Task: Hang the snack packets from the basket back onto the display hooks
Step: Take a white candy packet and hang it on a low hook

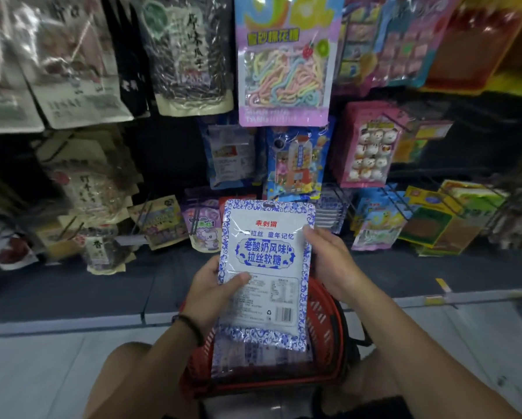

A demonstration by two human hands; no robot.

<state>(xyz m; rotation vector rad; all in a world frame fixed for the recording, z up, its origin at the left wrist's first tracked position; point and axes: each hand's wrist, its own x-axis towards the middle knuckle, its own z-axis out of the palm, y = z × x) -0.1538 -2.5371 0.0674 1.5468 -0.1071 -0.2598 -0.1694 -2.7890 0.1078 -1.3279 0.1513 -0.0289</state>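
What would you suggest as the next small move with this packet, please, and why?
Probably raise the white and blue packet toward the hooks and line up its top hole with a prong. The left hand and right hand grip its sides above the red basket, so only hanging remains.

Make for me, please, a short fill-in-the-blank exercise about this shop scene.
The left hand and the right hand hold the same ____-and-blue packet.
The basket under it is ____ in colour.
The pastel candy bag hangs ____ the packet.
Missing words: white; red; above.
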